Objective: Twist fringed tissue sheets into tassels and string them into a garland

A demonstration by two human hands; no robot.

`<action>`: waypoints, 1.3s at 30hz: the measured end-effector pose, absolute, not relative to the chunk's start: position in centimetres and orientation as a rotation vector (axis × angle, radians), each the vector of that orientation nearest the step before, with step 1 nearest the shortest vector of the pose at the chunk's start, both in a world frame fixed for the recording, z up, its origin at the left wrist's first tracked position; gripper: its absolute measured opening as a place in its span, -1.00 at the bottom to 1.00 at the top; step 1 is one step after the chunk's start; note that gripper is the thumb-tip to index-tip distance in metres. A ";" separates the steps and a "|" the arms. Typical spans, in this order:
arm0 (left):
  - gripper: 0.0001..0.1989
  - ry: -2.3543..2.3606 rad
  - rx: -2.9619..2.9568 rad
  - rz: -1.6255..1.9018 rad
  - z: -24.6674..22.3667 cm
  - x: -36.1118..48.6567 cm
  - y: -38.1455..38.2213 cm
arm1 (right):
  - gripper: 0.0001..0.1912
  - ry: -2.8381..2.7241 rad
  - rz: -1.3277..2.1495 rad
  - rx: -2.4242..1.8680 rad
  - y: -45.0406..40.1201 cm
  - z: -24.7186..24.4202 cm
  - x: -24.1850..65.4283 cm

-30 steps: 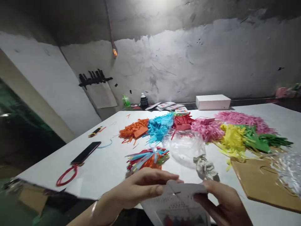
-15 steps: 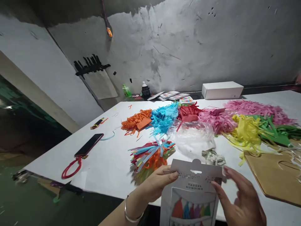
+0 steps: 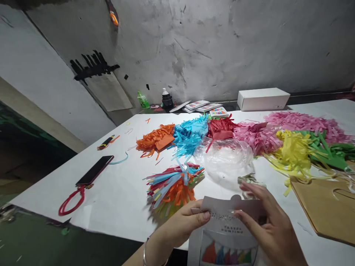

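A grey-white printed packaging card (image 3: 222, 240) reads "Tassel Bunting" and pictures a row of coloured tassels. Its lower part runs out of the frame. My left hand (image 3: 188, 225) grips the card's upper left edge, thumb in front and fingers behind. Across the upper right of the card lies my right hand (image 3: 271, 221). Its thumb presses on the front by the hanging tab, while the other fingers reach over the top edge. Just beyond the left hand lies a multicoloured bundle of tissue-paper tassels (image 3: 173, 184). A crumpled whitish scrap (image 3: 246, 179) is partly hidden behind my right fingers.
Orange (image 3: 158, 138), blue (image 3: 191, 135), red (image 3: 222, 127), pink (image 3: 257, 138), yellow (image 3: 295, 151) and green tassels (image 3: 321, 147) spread across the white table. Clear plastic (image 3: 224, 159) lies centrally, a phone (image 3: 95, 170) left, brown paper bags (image 3: 324, 210) right, a white box (image 3: 263, 99) behind.
My right hand has moved left from the card's right corner across its upper part, covering more of it. The view has shifted slightly; the left hand keeps its grip.
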State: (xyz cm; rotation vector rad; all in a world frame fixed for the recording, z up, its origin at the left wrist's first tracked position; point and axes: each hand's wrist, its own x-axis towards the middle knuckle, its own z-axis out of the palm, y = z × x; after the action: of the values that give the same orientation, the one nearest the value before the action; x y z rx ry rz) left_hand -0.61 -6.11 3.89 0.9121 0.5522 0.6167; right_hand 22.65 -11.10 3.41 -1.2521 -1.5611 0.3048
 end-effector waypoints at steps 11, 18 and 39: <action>-0.69 0.559 0.799 0.683 4.0 0.7 -5.8 | -0.73 -1.062 1.518 -0.868 -9.9 3.1 23.9; -0.63 0.595 0.733 0.688 3.8 1.7 -6.0 | -0.86 -1.464 1.245 -0.710 -9.4 4.2 23.6; -0.66 0.638 0.644 0.730 4.2 2.9 -6.1 | -0.66 -1.670 -0.040 -1.235 -14.2 2.5 25.4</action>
State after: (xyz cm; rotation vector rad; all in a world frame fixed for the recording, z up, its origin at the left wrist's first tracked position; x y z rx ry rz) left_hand 2.90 -6.09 4.22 0.6444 0.6379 0.7298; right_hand 25.40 -14.22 2.50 -1.2352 -1.6698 -0.0399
